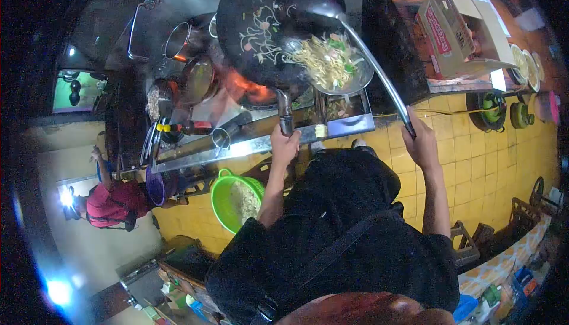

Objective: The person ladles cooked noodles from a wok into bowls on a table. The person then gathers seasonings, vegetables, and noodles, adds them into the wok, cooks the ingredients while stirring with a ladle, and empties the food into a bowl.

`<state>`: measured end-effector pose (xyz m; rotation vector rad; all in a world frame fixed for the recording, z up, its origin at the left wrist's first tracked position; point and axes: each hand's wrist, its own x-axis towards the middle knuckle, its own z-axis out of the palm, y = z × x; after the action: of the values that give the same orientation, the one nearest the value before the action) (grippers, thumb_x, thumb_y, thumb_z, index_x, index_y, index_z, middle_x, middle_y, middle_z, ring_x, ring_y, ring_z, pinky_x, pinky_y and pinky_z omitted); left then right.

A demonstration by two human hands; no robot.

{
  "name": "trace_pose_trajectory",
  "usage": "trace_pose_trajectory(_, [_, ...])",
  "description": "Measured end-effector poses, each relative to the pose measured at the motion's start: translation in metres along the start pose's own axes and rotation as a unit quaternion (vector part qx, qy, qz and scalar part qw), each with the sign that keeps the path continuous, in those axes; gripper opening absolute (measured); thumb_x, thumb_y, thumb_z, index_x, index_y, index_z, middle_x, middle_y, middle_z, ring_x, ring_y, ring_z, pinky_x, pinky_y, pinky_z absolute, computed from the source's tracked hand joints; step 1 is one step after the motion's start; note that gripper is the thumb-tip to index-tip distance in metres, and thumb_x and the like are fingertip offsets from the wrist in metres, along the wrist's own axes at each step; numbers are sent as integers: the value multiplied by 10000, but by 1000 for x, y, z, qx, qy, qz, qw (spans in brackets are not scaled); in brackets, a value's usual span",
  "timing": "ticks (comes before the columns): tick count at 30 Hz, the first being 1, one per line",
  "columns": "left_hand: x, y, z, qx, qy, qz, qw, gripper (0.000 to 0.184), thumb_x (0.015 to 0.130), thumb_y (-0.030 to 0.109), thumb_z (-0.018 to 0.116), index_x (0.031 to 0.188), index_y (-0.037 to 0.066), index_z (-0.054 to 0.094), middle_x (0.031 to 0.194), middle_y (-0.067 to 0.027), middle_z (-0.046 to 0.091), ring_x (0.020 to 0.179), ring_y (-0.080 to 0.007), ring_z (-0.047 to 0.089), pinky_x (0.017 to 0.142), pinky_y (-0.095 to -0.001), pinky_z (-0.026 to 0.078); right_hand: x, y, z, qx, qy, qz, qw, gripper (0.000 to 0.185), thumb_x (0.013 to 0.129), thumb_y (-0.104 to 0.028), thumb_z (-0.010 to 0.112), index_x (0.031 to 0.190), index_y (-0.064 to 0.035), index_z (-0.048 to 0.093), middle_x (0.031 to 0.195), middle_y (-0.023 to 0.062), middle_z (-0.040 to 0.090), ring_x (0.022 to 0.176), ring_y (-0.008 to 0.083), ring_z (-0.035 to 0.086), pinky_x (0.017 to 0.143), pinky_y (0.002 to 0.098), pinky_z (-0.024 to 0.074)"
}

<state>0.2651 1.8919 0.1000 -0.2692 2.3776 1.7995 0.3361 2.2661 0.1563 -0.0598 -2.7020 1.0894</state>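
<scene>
A large black wok (255, 5) is above an orange flame, with pale noodle strands and orange bits inside. My left hand (285, 143) is closed around the wok's handle (284, 111). In my right hand (421, 141) is the long metal handle of a ladle (379, 70), whose bowl rests inside the wok. At the wok's near right edge, a round metal strainer or pan (364, 79) holds noodles (332, 58) with green pieces. Noodles lie across the gap between it and the wok. Whether it touches the wok's rim cannot be made out.
Smaller pans (198, 79) and a metal cup (221, 138) stand left of the flame. A green basket (222, 200) is below the counter edge (261, 146). At right are a cardboard box (441, 34) and plates (521, 64). A person (115, 203) in red is at left.
</scene>
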Motion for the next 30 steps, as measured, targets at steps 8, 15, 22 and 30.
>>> trace_pose_trajectory(8, [6,10,12,15,28,15,999,205,770,104,671,870,2,523,579,-67,556,479,-161,537,472,-319,434,-51,34,-66,-210,-146,31,966,567,844,-120,608,1370,-160,400,871,171,611,697,373,615,591,425,500])
trace_pose_trajectory(15, [4,7,8,122,43,48,990,259,763,84,672,982,3,559,678,-80,603,553,-155,569,537,-329,476,-4,7,57,12,17,10,1000,482,845,-113,630,1308,-113,498,810,193,599,717,299,617,634,381,481])
trace_pose_trajectory(22, [-2,23,1,86,83,80,990,458,702,175,697,1095,-9,550,828,-204,636,716,-290,621,676,-397,486,-1,47,38,20,-49,-72,996,437,879,-76,567,1310,-60,495,980,168,634,791,278,613,659,379,486])
trace_pose_trajectory(30, [4,8,6,134,84,106,982,388,695,167,692,1015,-7,560,799,-213,617,735,-299,622,671,-421,483,-2,15,45,13,-49,37,998,421,866,-113,590,1253,31,504,759,80,587,644,164,520,568,305,427])
